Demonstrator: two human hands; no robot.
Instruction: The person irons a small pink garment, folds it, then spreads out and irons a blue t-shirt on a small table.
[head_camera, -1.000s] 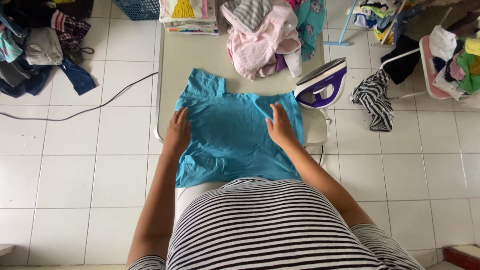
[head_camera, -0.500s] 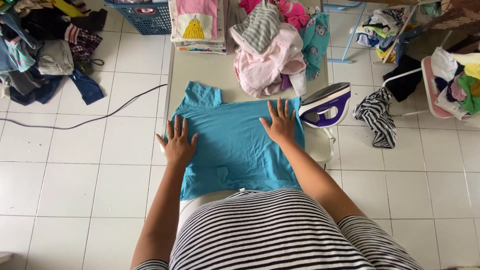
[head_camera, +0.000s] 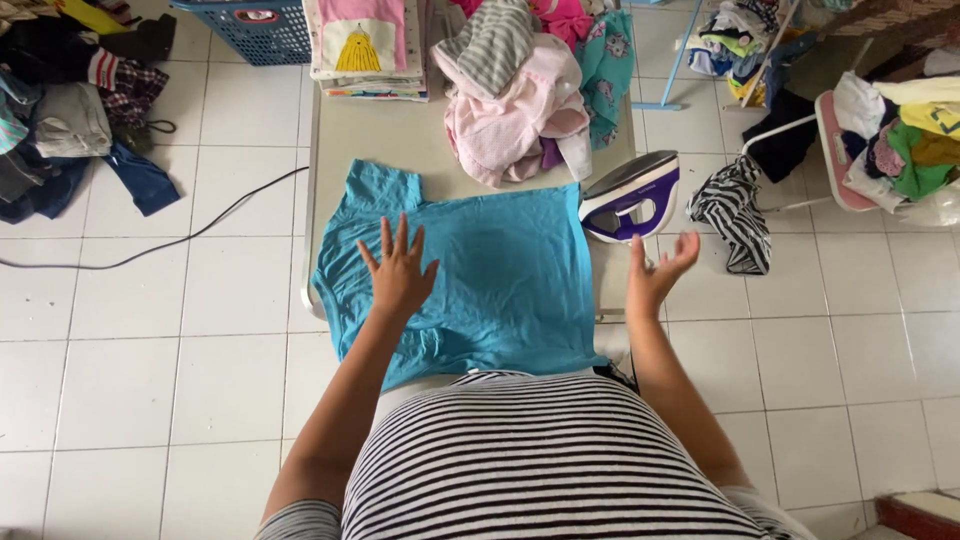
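Blue shirt (head_camera: 500, 280) under left hand (head_camera: 400, 275), iron (head_camera: 632, 196) beside

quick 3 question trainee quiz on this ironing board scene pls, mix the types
1. True or false: the left hand lies flat on the turquoise cotton T-shirt.
2. The white and purple steam iron stands: A) at the shirt's right edge, B) on the floor, C) in the blue plastic basket.
3. Fill in: the right hand is open and holds ____.

Key: 1 true; 2 A; 3 nothing.
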